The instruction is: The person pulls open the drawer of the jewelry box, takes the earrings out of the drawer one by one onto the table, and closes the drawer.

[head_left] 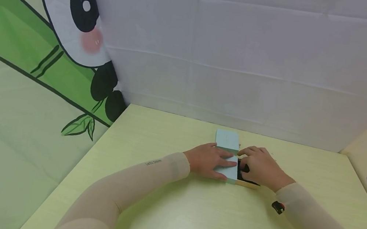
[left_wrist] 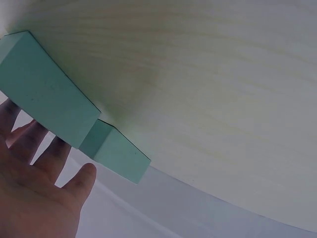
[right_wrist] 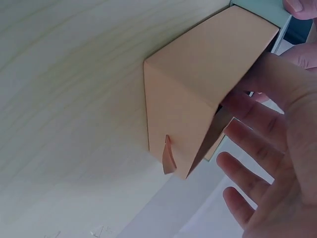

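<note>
A mint-green drawer box (head_left: 232,177) lies on the table, its peach drawer (right_wrist: 198,74) pulled out to the right. The drawer front bears a small ribbon tab (right_wrist: 169,157). My left hand (head_left: 210,160) rests on the box's top with fingers straight and spread. Over the drawer, my right hand (head_left: 259,167) reaches in with thumb and forefinger, while its other fingers stay outside the drawer's edge. A dark interior (head_left: 240,171) shows beside these fingertips. The tips are hidden inside, so I cannot tell whether they pinch anything.
Directly behind stands a second mint-green box (head_left: 227,139), with a bit of tab at its right side. The pale wood-grain table (head_left: 194,211) ends at a white cloth wall (head_left: 241,61). A panda-printed cloth (head_left: 11,112) borders the left side.
</note>
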Tool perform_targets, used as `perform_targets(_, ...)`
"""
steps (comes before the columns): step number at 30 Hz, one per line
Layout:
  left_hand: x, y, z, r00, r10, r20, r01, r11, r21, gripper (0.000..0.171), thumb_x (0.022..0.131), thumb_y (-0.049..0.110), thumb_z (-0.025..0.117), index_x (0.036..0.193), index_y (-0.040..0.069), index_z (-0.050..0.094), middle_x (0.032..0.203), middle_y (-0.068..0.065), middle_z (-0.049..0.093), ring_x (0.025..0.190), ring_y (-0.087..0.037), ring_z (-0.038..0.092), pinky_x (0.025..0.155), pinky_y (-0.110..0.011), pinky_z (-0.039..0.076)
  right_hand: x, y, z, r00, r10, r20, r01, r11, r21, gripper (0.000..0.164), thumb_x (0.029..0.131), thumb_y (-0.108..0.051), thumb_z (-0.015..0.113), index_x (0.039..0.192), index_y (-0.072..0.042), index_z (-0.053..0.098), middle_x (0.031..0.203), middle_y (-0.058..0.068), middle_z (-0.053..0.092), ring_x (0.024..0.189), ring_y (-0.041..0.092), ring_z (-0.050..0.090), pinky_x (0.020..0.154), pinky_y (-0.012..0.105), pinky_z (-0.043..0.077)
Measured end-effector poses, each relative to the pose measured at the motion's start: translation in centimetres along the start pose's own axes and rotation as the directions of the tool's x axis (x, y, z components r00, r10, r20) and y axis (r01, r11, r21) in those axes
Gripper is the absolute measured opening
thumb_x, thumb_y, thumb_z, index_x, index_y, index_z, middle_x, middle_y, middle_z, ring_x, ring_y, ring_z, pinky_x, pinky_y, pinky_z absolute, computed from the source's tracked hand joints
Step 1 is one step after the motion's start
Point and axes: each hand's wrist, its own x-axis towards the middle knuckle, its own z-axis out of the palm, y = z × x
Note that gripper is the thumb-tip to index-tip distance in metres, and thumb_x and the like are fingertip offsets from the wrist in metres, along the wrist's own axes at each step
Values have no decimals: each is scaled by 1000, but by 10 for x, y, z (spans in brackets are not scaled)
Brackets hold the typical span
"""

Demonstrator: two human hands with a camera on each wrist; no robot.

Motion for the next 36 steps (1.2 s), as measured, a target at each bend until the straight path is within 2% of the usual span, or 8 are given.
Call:
perform_targets(11, 0, 0, 0, 1000, -8, 15, 8, 1000, -9, 70, 118, 74, 55, 181, 47, 46, 190, 9, 47, 175, -15, 51, 148, -55, 39, 1, -5, 2, 1000, -12, -3, 12, 1000, -10, 25, 95, -18, 97, 77, -26, 81, 144, 11, 83, 142, 41, 73, 118, 71, 59)
perform_targets(22, 2, -1, 3, 1000, -1, 5, 1, 1000, 6, 70, 118, 75, 54, 181, 47, 46, 190, 9, 48, 174, -9, 50, 147, -55, 40, 0, -5, 2, 1000, -16, -23, 16, 1000, -6, 26, 93, -16, 95, 76, -27, 80, 143, 10, 84, 143, 40, 73, 120, 70, 57)
perform_targets(33, 2, -3, 4, 1000, 0, 17, 0, 1000, -12, 71, 118, 76, 53, 182, 46, 45, 192, 8, 45, 177, -14, 49, 149, -56, 37, -6, 1, -11, 999, 10, -35, -10, 1000, -1, 22, 93, -14, 92, 80, -28, 81, 145, 10, 83, 145, 43, 72, 120, 70, 56)
perform_targets(34, 7, -7, 14, 1000, 1, 15, 0, 1000, -16, 74, 117, 80, 51, 182, 46, 44, 192, 9, 45, 177, -14, 48, 150, -56, 36, -7, 2, -12, 999, 16, -34, -16, 1000, -2, 21, 94, -14, 92, 81, -27, 81, 146, 10, 82, 145, 43, 71, 120, 70, 56)
perform_targets(36, 7, -7, 14, 1000, 0, 21, 1, 1000, -29, 75, 117, 81, 50, 182, 46, 44, 192, 8, 44, 178, -14, 47, 150, -56, 35, -9, 5, -13, 999, 26, -38, -26, 1000, -6, 21, 94, -14, 91, 81, -28, 82, 146, 11, 82, 146, 43, 71, 120, 71, 55)
